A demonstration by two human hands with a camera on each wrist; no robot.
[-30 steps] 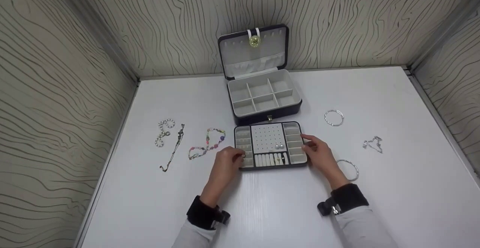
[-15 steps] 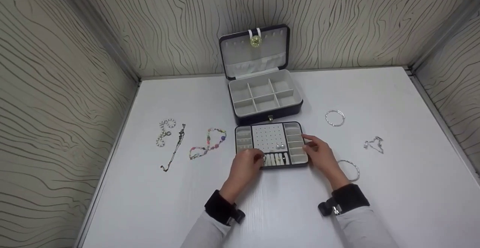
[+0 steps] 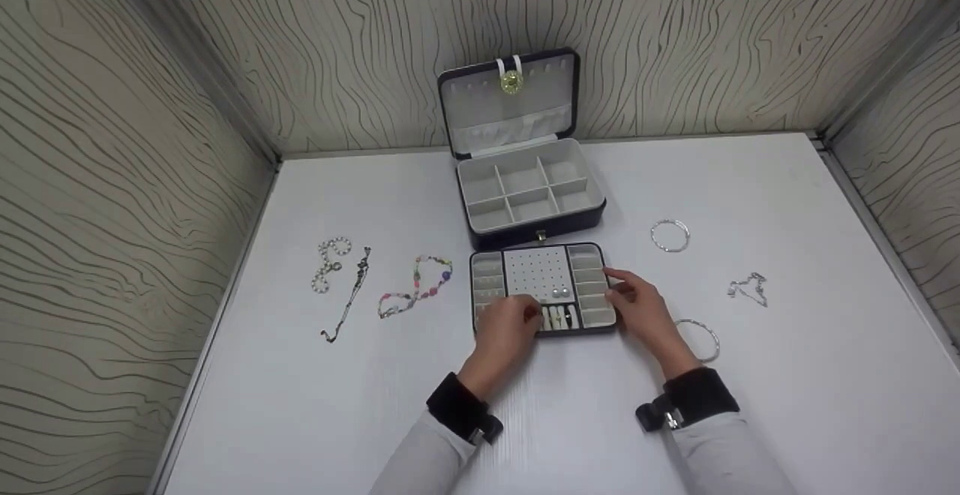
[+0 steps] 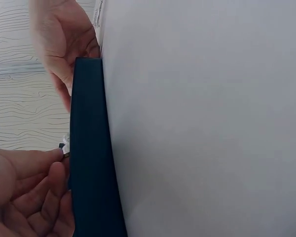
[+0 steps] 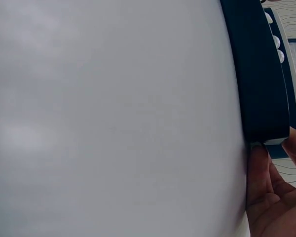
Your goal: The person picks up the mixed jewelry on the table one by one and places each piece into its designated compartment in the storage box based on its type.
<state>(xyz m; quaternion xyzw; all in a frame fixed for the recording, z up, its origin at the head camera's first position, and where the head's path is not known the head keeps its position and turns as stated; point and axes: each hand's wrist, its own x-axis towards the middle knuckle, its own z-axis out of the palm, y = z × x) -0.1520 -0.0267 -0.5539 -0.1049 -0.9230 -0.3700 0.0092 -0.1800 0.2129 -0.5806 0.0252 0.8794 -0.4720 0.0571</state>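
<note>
A dark-blue jewelry tray (image 3: 540, 334) lies on the table, with narrow side compartments, a perforated earring panel (image 3: 534, 270) and ring rolls. Over the left part of the ring rolls, my left hand (image 3: 510, 330) pinches a small ring (image 4: 66, 155) between thumb and forefinger, its fingers hiding most of it. My right hand (image 3: 637, 307) holds the tray's right edge, thumb and fingers at its side. Two pearl stud earrings (image 3: 560, 292) sit in the panel. Further right on the rolls are a gold-coloured ring (image 3: 556, 318) and a dark ring (image 3: 568, 317).
Behind the tray stands an open jewelry box (image 3: 536, 221) with six-sided dividers absent from view beyond its compartments. Left lie a pearl bracelet (image 3: 322, 264), a dark chain (image 3: 351, 296) and a colourful beaded bracelet (image 3: 416, 294). Right lie two bangles (image 3: 670, 250) and a silver chain (image 3: 750, 289).
My left hand has moved right from the tray's left compartments to the ring rolls, carrying the ring. My right hand stays at the tray's right edge.
</note>
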